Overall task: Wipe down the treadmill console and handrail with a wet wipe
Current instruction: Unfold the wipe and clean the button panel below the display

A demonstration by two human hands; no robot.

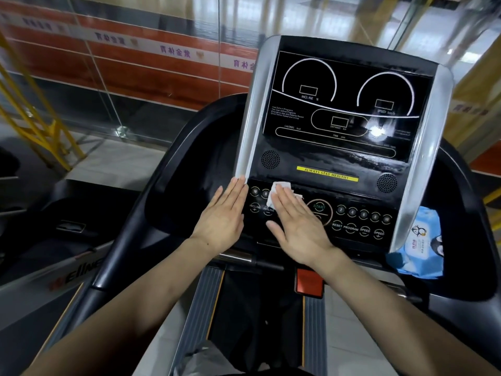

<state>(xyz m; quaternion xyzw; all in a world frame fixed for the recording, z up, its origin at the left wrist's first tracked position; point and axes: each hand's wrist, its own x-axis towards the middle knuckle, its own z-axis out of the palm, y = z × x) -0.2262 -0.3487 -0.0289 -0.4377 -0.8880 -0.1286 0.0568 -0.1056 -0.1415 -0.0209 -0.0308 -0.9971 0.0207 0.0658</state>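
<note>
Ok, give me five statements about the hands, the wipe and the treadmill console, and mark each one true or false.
1. The right hand presses the white wipe flat against the button panel. True.
2. The left hand grips the handrail. False: it lies flat with straight fingers on the console's lower left edge, beside the right hand.
3. A blue pack of wet wipes sits at the console's right side. True.
4. The wipe covers the START button. False: it lies to the left of that button, near the INCLINE keys.
5. The display screen is lit and shows numbers. False: its windows are blank and dark.
</note>
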